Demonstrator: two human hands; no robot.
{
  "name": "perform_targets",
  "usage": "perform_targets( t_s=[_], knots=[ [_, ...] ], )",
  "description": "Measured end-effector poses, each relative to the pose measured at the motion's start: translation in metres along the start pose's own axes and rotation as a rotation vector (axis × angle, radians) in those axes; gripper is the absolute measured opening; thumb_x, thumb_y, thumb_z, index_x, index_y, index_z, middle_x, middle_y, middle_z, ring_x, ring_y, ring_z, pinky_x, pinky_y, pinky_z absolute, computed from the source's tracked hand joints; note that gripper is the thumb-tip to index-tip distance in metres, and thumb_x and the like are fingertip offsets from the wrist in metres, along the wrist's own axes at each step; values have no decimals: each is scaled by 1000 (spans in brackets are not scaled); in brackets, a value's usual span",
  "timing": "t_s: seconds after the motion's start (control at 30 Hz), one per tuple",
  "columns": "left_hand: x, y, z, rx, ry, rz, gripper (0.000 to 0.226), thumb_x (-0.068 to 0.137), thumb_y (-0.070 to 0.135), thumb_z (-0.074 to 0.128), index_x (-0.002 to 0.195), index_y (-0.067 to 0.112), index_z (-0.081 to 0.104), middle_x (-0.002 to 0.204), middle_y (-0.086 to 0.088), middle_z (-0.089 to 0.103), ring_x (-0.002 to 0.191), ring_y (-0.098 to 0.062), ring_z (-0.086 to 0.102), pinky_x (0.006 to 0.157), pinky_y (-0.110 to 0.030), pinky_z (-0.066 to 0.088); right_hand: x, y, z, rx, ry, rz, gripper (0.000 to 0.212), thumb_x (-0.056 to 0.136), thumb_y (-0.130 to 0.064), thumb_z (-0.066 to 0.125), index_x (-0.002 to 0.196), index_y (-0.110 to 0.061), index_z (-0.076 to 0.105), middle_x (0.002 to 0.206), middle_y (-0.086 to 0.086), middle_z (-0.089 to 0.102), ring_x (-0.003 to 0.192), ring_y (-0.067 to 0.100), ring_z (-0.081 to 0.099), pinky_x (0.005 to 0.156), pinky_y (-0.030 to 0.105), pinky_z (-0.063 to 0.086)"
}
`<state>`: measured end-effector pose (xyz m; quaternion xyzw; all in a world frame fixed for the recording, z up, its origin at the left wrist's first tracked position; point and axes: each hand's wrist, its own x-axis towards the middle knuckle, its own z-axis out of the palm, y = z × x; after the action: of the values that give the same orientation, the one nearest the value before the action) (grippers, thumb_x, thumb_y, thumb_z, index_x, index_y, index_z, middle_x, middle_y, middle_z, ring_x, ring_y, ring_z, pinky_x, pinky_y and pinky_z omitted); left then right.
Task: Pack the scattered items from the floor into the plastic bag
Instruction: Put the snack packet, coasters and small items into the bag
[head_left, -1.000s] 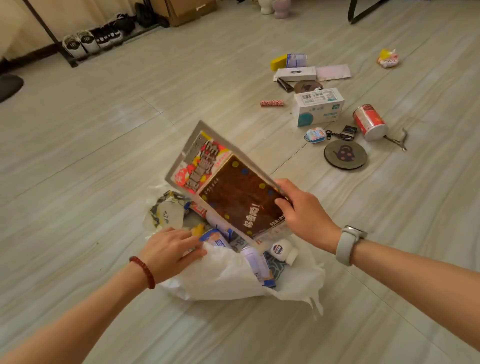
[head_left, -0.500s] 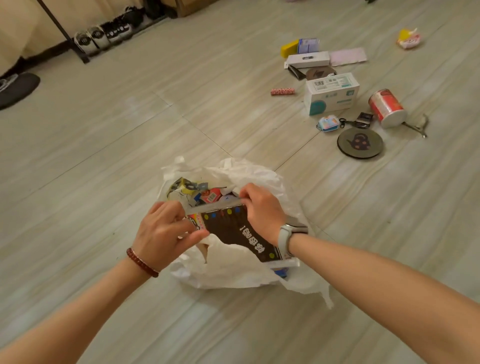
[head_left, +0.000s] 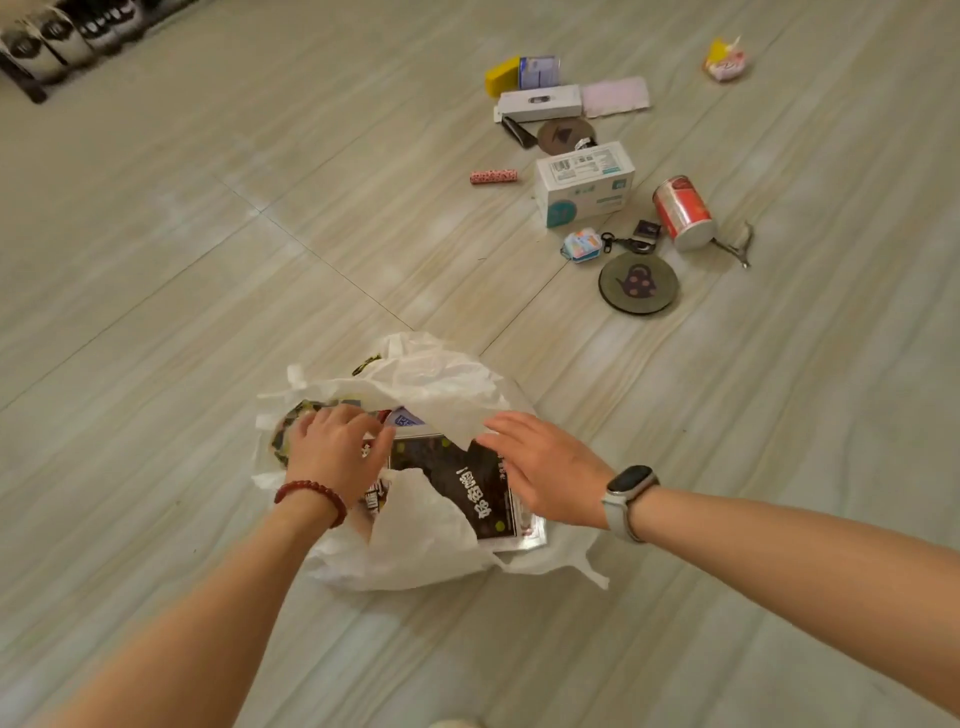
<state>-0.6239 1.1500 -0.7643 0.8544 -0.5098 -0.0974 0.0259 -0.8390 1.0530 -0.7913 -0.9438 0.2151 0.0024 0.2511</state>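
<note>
Tiled floor (head_left: 156, 312) with scattered boxes, red can (head_left: 681, 210), round coaster (head_left: 637, 283) beyond plastic bag (head_left: 415, 551); both hands spread flat over it.

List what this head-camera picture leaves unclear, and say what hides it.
- Plastic bag contents, head view: mostly covered by its folds and the brown packet.
- Left hand fingertips: motion-blurred.
- Shoes: cut off by the top edge.
- White box label: too small.

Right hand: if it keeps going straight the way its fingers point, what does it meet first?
The right hand points up and left over the bag, so it would likely meet the white plastic bag flap at its fingertips first, then the left hand. Depth is unclear from this one view.
</note>
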Motion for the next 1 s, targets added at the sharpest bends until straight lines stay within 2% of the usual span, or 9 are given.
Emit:
perform_targets(
  t_s=[0.07, 0.17, 0.27, 0.33, 0.4, 0.5, 0.6, 0.8, 1.0],
  knots=[
    [-10, 28, -18, -44, -65, -6, 30, 91, 34, 45, 111, 19, 62, 124, -4, 58, 121, -25, 45, 108, -43, 21, -23, -4, -26, 73, -75, 208, 43, 95, -19, 31, 137, -11, 36, 147, 9, 35, 137, 24, 26, 115, 33, 18],
    [-37, 77, -56, -108, -210, -53, 39, 91, 33, 43, 128, 20, 47, 135, -5, 49, 127, -25, 39, 109, -44, 21, -64, -22, -71, 301, -15, 592, 38, 94, -14, 34, 130, -7, 43, 137, 12, 48, 129, 27, 37, 109, 34, 28],
    [-77, 125, -108, -140, -336, -170, 43, 90, 33, 44, 132, 21, 42, 139, -6, 44, 129, -25, 36, 111, -48, 15, -120, -52, -135, 606, 130, 922, 36, 95, -13, 35, 127, -5, 48, 132, 13, 54, 123, 27, 45, 98, 25, 33],
    [-107, 152, -148, -168, -357, -248, 43, 90, 30, 45, 131, 19, 42, 140, -7, 42, 132, -25, 32, 112, -50, 14, -161, -75, -180, 694, 212, 1068, 35, 95, -13, 35, 127, -6, 49, 130, 12, 55, 120, 25, 49, 87, 19, 33],
    [-139, 184, -200, -218, -386, -302, 42, 89, 27, 45, 130, 17, 44, 140, -8, 41, 132, -25, 31, 111, -49, 18, -208, -99, -230, 741, 217, 1172, 35, 96, -13, 35, 127, -6, 48, 128, 12, 56, 117, 24, 51, 82, 18, 33],
    [-184, 227, -273, -268, -386, -255, 41, 88, 23, 47, 129, 16, 46, 136, -9, 45, 126, -27, 39, 110, -46, 20, -276, -133, -296, 737, 208, 1255, 34, 96, -13, 36, 126, -6, 49, 131, 12, 55, 122, 25, 49, 92, 22, 35],
    [-214, 267, -331, -241, -420, -125, 42, 89, 23, 47, 130, 17, 45, 135, -8, 47, 127, -26, 38, 111, -46, 19, -335, -156, -355, 679, 203, 1309, 34, 95, -11, 37, 125, -3, 51, 128, 15, 57, 121, 27, 49, 98, 30, 36],
    [-227, 337, -390, -141, -543, 162, 42, 90, 25, 46, 131, 14, 44, 132, -12, 49, 123, -31, 42, 109, -45, 23, -413, -171, -428, 631, 139, 1258, 34, 94, -14, 38, 124, -6, 51, 127, 14, 57, 120, 27, 50, 102, 41, 40],
    [-195, 404, -433, -170, -541, 217, 40, 91, 24, 44, 130, 14, 44, 134, -12, 47, 124, -30, 41, 107, -46, 26, -431, -165, -476, 738, 213, 1318, 34, 96, -15, 36, 126, -7, 48, 132, 12, 53, 123, 25, 47, 101, 34, 37]
  ],
)
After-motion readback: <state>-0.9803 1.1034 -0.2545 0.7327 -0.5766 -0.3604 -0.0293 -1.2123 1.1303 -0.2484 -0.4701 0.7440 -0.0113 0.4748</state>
